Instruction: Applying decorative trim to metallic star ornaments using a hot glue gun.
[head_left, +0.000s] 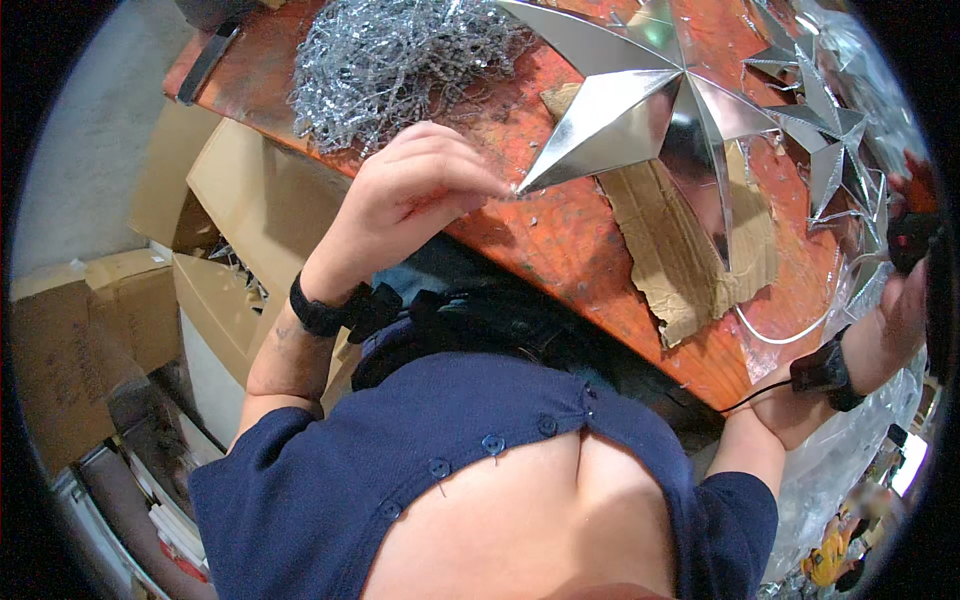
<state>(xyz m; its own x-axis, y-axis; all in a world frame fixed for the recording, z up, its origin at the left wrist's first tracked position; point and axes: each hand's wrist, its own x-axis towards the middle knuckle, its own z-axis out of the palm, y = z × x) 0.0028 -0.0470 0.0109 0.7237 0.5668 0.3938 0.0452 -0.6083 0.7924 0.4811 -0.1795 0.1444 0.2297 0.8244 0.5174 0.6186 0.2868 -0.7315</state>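
Note:
A large shiny silver star [610, 120] with folded, pointed arms lies over the orange-red work table. With its thumb and fingers pinched together, my left hand [420, 185] holds the tip of one of the star's arms. A torn piece of brown cardboard [665, 260] lies beneath the star. My right hand [900, 305] is at the far right rim, beside a dark thing with some red [908, 235]. Its fingers are mostly lost in the dark edge of the picture, so its grip is hidden. Smaller silver stars [830, 130] lie close to it.
A heap of silver tinsel wire [395, 70] sits at the table's far left. Cardboard boxes [95, 340] stand left of the table [560, 245]. A white cord [790, 340] curves near the right wrist. Clear plastic wrapping [850, 470] hangs along the right side.

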